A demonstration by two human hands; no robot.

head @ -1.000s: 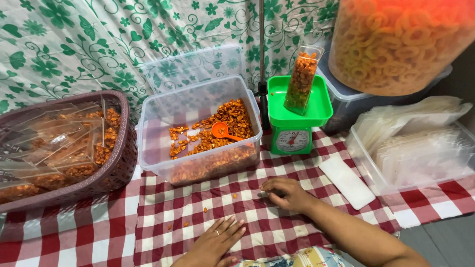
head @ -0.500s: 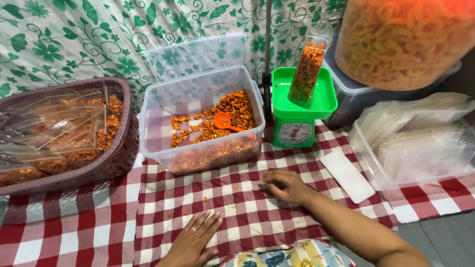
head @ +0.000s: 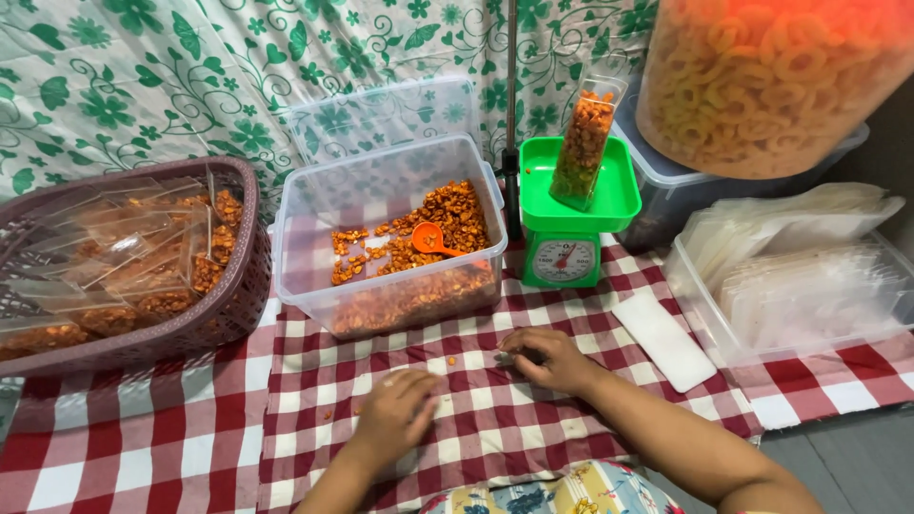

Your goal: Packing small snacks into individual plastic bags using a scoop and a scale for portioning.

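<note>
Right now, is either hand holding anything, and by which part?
Left hand lies flat on the checked cloth, holding nothing. Right hand curls over something small and dark; what it is and how it is held cannot be told.

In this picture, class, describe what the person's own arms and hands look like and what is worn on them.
Both forearms are bare, with no sleeves in view. The left hand and right hand wear no gloves; no rings, watch or bracelets can be seen. At the bottom edge shows a floral garment of yellow and blue.

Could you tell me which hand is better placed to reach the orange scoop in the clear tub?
Probably the right hand: it rests on the checked cloth closer to the tub, almost below the scoop. The left hand lies flat, nearer the body.
</note>
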